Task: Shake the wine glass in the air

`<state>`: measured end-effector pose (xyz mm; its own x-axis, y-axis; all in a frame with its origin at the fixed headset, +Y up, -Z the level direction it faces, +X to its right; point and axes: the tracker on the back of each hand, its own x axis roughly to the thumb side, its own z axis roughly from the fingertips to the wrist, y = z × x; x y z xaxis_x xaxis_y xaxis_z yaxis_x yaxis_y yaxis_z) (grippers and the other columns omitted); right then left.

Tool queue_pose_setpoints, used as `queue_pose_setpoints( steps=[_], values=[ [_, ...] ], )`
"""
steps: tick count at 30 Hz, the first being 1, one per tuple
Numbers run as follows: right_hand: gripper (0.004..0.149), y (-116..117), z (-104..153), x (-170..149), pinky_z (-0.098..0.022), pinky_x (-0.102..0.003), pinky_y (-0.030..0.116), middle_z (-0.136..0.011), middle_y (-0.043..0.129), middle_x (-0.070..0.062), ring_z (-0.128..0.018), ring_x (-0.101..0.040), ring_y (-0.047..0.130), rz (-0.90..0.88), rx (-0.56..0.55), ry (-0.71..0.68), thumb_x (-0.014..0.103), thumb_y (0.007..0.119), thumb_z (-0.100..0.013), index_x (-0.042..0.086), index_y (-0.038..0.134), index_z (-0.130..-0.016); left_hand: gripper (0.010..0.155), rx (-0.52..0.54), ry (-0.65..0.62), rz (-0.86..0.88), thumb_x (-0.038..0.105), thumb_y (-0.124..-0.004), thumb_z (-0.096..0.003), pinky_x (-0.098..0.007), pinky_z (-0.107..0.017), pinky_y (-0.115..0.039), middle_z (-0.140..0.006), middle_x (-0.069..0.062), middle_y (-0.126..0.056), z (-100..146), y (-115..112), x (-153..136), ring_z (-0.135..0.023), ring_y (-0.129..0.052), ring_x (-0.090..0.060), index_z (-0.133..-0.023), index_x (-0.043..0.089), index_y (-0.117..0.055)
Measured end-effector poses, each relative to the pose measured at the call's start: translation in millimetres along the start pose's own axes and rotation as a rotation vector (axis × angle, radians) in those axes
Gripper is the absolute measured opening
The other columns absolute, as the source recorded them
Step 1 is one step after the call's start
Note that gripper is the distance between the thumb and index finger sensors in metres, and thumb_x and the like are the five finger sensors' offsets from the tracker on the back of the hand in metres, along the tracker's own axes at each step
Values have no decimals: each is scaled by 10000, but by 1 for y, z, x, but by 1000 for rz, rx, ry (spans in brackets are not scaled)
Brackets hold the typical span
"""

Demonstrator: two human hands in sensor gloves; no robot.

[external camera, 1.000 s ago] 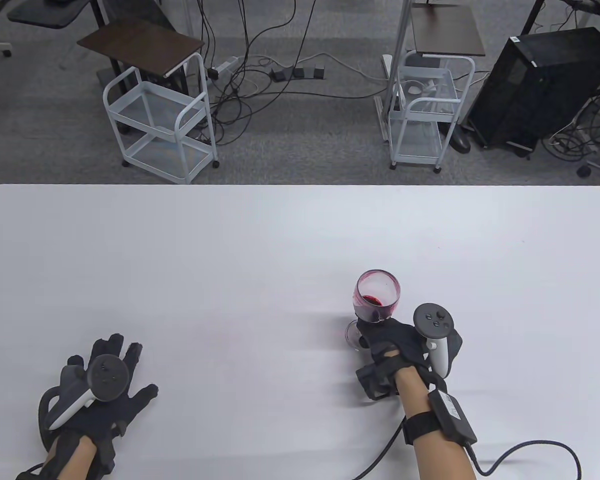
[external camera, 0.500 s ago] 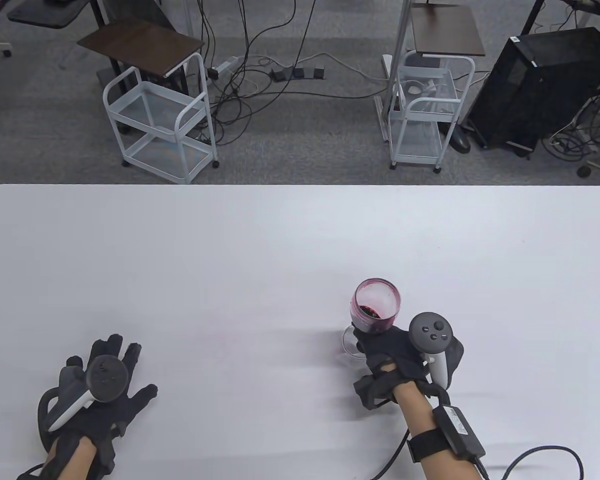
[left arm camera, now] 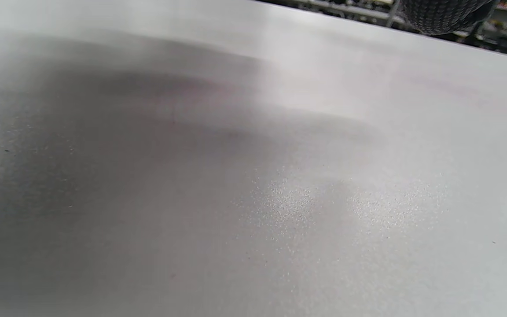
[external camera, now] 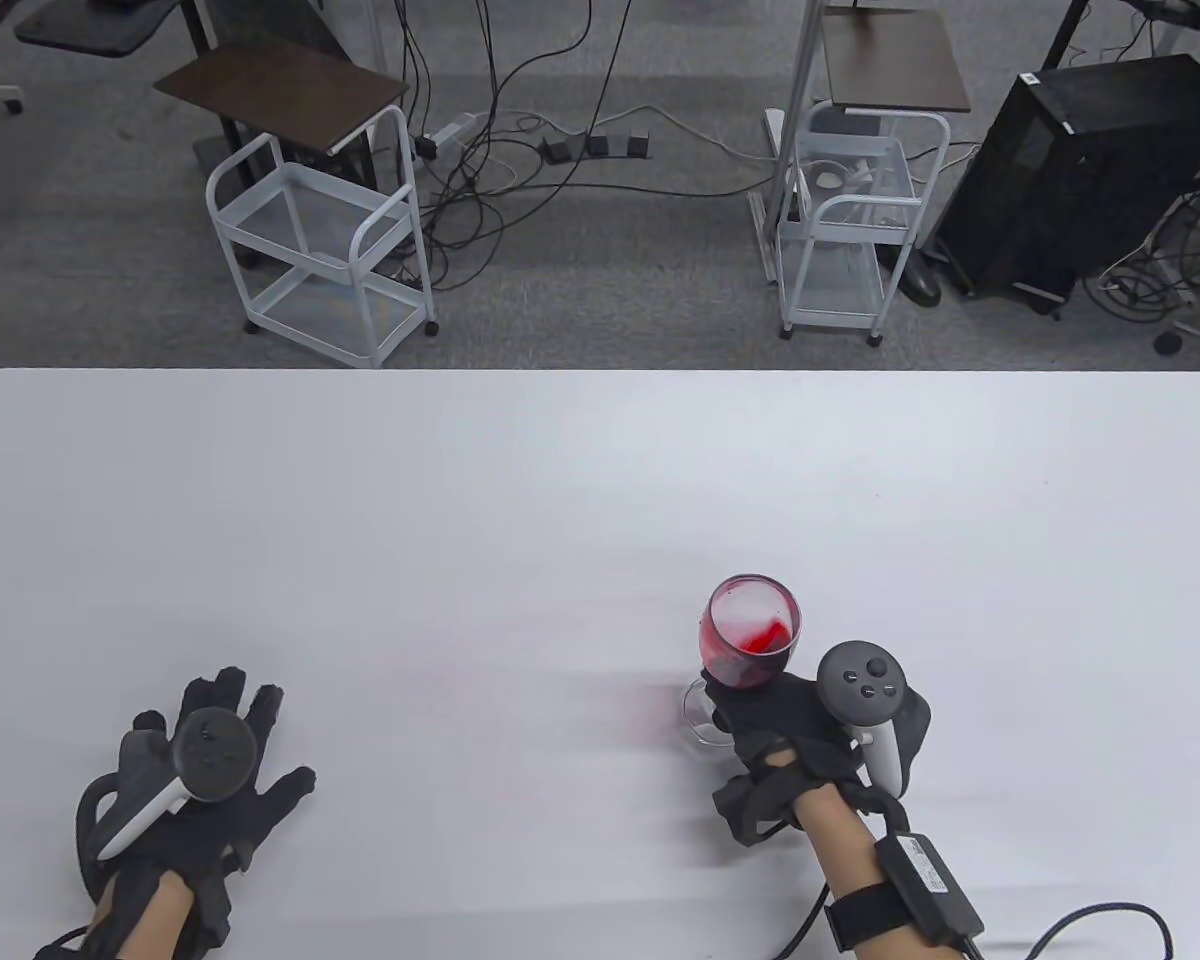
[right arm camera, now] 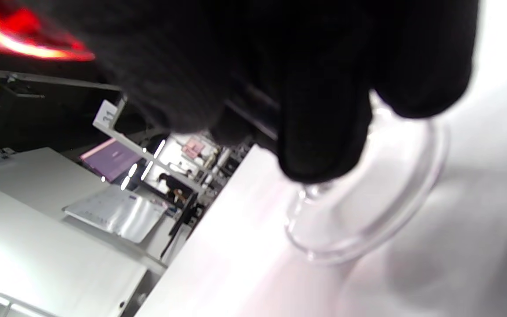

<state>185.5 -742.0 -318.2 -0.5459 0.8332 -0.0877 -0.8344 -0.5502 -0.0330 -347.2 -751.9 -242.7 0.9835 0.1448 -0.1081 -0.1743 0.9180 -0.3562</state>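
Black gloved left grip [external camera: 210,800] and right grip [external camera: 810,720], grey-white trackers, bare forearms, black wrist straps.

My right hand [external camera: 810,715] grips the wine glass [external camera: 750,632] below its bowl, and the red liquid inside is sloshed up one side. My left hand [external camera: 200,790] rests flat on the white surface [external camera: 520,500], fingers [external camera: 260,705] spread, well apart from the glass.

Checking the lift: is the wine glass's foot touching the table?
Cannot tell. In the right wrist view the glass foot hangs close above the table, but no clear gap shows.
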Motion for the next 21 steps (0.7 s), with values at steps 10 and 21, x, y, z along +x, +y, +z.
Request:
queue_pose_setpoints(
  steps=[10, 21],
  values=[
    [422, 6, 5, 5, -440, -521, 834, -777, 1000, -123, -435, -268, 1072, 44, -2, -34, 333, 897, -399, 150, 905, -779, 887, 8, -7, 5, 741, -663, -464, -580, -733, 19, -1225, 42, -5, 1, 0, 0, -1185, -20, -269, -1156, 385, -236],
    [422, 5, 7, 7, -455, -528, 826, -785, 997, -124, -450, -276, 1070, 59, -54, -81, 328, 901, -398, 151, 906, -781, 890, 29, 1, -56, 743, -663, -464, -577, -733, 24, -1222, 50, 6, 1, -1, 6, -1181, -2, -261, -1154, 391, -226]
  ],
)
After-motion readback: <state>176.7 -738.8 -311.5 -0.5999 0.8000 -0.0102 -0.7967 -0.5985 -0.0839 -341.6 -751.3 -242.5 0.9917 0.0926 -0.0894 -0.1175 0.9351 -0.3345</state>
